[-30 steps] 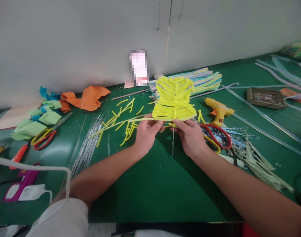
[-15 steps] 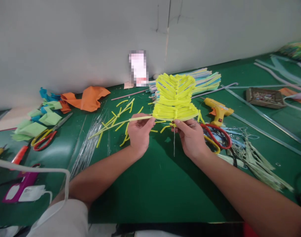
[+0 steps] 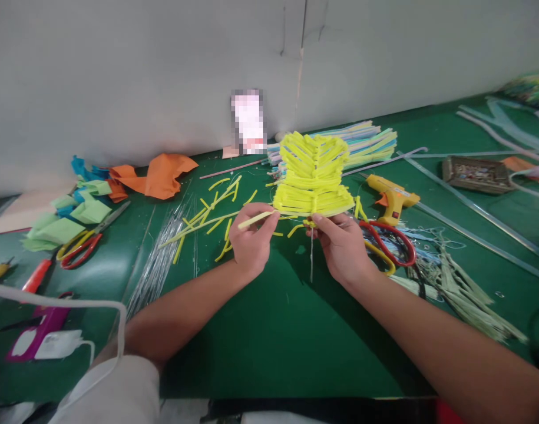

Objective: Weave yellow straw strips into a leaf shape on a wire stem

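Above the table, a yellow leaf-shaped piece made of pipe cleaners [image 3: 314, 171] is held up, its strips slanting out from a middle stem. My right hand [image 3: 342, 241] pinches the stem at its lower end, where thin wire hangs down. Between the thumb and fingers of my left hand [image 3: 253, 235] is a pale yellow pipe cleaner [image 3: 255, 219], at the lower left corner of the leaf-shaped piece. Its loose end points left and slightly down. Cut yellow pipe cleaner bits [image 3: 214, 225] lie on the table behind my left hand.
A yellow glue gun [image 3: 392, 197] and red-handled scissors [image 3: 402, 244] lie near my right hand. Behind is a bundle of pastel pipe cleaners [image 3: 370, 144]. Thin wires [image 3: 156, 274], more scissors [image 3: 81, 247] and crumpled orange paper [image 3: 163, 176] are at left. A phone [image 3: 248, 121] leans against the wall.
The loose end of the pipe cleaner in my left hand has swung down and toward me. My right hand and the leaf-shaped piece have hardly moved.
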### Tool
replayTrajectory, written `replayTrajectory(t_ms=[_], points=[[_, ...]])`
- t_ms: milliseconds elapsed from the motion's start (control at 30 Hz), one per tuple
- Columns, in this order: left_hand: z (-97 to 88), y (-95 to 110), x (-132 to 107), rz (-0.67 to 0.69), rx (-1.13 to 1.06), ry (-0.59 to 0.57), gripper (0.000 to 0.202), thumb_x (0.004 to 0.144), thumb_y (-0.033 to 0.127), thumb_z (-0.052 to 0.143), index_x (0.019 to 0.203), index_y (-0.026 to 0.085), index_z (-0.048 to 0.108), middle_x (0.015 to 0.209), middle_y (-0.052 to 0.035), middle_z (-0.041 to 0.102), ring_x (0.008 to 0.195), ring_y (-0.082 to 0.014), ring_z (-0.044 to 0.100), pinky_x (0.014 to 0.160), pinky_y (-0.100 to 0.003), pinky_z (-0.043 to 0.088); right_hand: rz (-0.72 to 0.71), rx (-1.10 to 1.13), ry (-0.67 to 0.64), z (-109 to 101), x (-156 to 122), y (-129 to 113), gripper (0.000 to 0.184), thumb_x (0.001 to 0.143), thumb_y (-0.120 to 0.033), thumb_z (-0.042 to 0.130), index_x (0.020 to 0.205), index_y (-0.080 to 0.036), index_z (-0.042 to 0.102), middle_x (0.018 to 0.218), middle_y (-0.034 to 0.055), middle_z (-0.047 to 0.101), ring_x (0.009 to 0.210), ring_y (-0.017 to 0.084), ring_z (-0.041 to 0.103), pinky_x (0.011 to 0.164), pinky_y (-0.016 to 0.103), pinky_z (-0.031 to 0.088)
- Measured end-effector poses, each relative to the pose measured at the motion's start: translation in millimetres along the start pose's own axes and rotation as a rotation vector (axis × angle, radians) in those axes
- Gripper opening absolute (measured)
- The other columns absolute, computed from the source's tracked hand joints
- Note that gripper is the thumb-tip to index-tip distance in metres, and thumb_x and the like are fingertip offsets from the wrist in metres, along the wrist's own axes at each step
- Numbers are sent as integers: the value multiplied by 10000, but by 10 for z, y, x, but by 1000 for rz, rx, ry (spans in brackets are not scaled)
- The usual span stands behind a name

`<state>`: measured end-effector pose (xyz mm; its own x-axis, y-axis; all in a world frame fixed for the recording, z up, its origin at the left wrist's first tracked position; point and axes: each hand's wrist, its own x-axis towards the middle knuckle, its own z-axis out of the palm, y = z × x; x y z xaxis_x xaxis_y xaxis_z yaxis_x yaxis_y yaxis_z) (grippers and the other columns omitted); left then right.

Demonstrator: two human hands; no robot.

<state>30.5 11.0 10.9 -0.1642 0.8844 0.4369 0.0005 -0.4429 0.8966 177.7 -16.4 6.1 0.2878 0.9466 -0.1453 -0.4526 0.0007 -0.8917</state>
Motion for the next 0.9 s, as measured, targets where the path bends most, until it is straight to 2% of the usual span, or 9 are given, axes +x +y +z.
replayTrajectory(t_ms=[100,200,300,433,667,900], points=[[-10,11,9,3,2,-37,88,800,291,734,846,216,723,843,-26,686,687,-108,631,584,-233,512,-12,-13,-9,-12,5,16,213,649,-352,815,752,-213,691,734,1,663,605,127,535,597,304,461],[5,20,3,-11,-102,-63,93,816,298,716,875,229,735,893,-25,681,641,-94,631,540,-231,518,-26,-24,-23,-23,9,33,204,667,-357,807,753,-212,692,733,2,664,596,126,534,597,307,455],[17,16,-2,-68,-190,-58,121,823,324,701,894,235,741,913,-26,686,640,-104,650,544,-247,544,-34,-29,-35,-27,10,37,201,675,-354,804,778,-215,703,748,3,672,591,125,533,600,310,455],[18,29,13,-175,-329,-108,232,850,392,631,976,220,721,859,-46,720,722,-165,702,586,-287,574,-30,8,-12,-20,8,14,191,667,-343,809,757,-215,700,770,6,683,623,128,553,601,297,458],[57,119,31,-385,-404,-90,217,791,388,703,908,216,645,803,-14,720,731,-148,713,622,-258,563,-40,45,6,-13,9,-3,184,654,-324,816,764,-225,708,710,-8,664,613,123,557,595,287,463],[86,85,27,-459,-442,-76,287,729,357,770,910,190,622,794,-14,725,703,-132,700,597,-224,541,-37,65,-10,5,-6,-13,168,655,-292,820,769,-213,725,742,-9,685,593,102,539,570,258,453]])
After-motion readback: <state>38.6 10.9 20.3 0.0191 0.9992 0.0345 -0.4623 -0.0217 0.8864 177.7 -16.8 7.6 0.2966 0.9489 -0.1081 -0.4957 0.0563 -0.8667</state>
